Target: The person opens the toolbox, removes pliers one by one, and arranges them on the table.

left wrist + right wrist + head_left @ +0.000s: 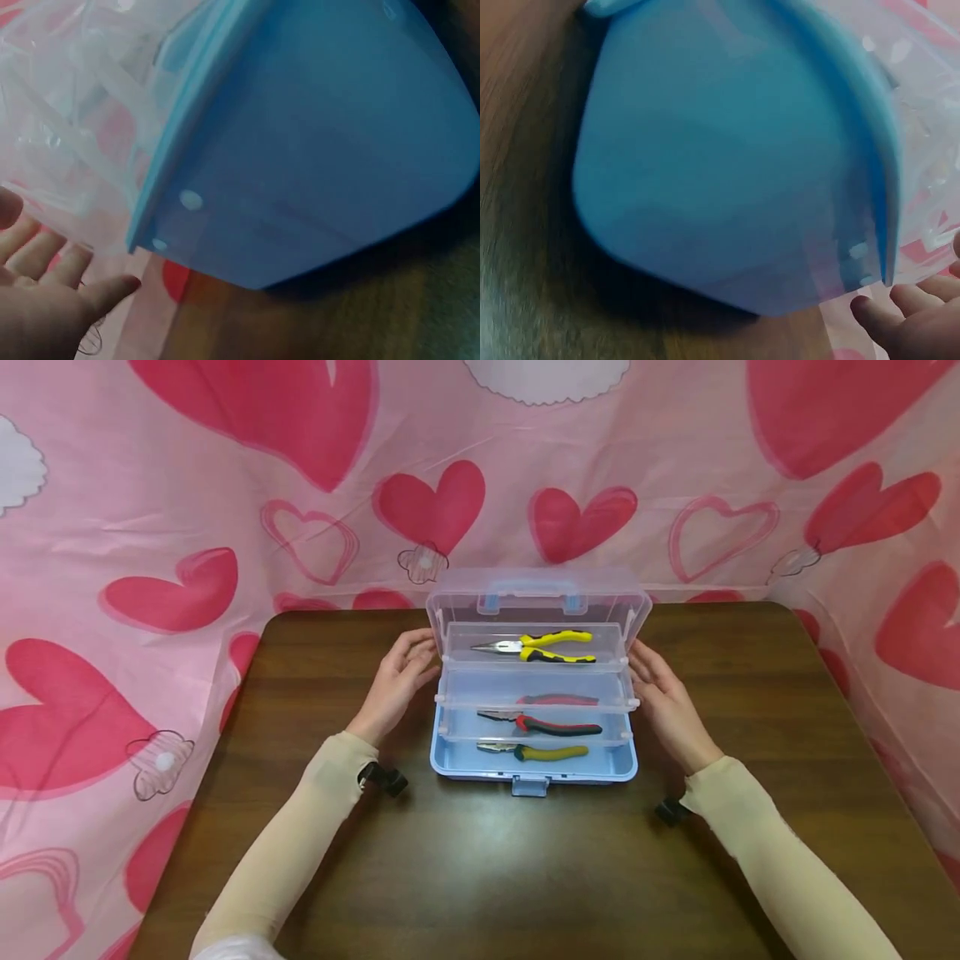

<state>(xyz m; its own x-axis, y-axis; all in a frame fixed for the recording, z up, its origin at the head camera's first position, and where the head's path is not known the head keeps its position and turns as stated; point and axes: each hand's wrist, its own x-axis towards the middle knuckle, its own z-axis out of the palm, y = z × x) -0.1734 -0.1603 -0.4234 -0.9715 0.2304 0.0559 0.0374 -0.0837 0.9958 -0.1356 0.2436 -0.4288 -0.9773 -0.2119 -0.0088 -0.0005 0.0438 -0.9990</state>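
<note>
- the light-blue plastic toolbox with a clear lid (465, 774) stands open on the dark brown wooden table (536, 868), between your hands.
- your left hand (393, 683) is loose, fingers extended near the lid's left edge; your right hand (671, 707) is relaxed by the right side, gripping nothing. i cannot tell whether any fingertip touches.
- with neither hand holding it, the raised clear plastic lid (536, 579) could drop if bumped and nip your fingers.
- the upper transparent plastic tray (460, 652) and lower transparent plastic tray (459, 725) are spread in tiers; uneven pressure from your two sides might bind them.
- the yellow-and-black long-nose pliers (529, 648) lie with handles parted, so they could slide if the upper tray tips.
- the red-and-black-handled pliers (558, 727) and the olive-green-handled pliers (555, 753) beneath might jam the folding tiers if they shift.
- the light-blue plastic latch (529, 787) juts out in front and could catch a sleeve.
</note>
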